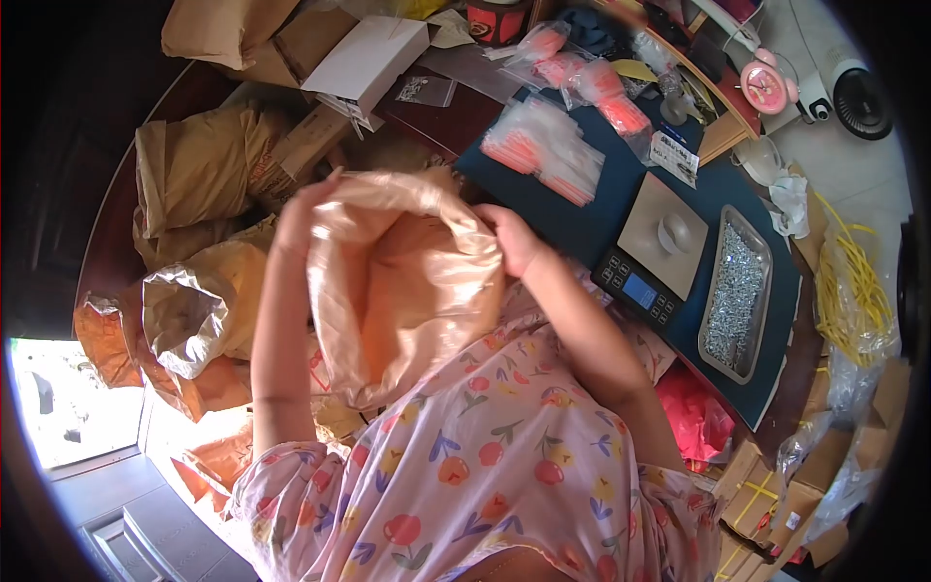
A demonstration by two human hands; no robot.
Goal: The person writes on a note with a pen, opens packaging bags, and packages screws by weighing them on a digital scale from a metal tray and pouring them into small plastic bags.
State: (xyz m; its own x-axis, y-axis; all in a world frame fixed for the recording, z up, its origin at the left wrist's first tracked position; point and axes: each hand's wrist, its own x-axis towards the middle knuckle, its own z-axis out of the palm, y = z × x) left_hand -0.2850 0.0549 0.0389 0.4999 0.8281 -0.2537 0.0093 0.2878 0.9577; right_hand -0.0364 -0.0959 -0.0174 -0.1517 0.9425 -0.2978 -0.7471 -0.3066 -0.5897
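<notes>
A pale pink floral top is worn, seemingly short-sleeved.

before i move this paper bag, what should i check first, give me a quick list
1. Right hand on the paper bag rim: ok
2. Left hand grip at the rim: cannot tell, blurred
3. Bag mouth open: ok
4. Tray of small metal parts clear of the bag: ok
5. Scale bare: not ok, a small round thing sits on it
6. Scale reading: cannot tell, too small
</notes>
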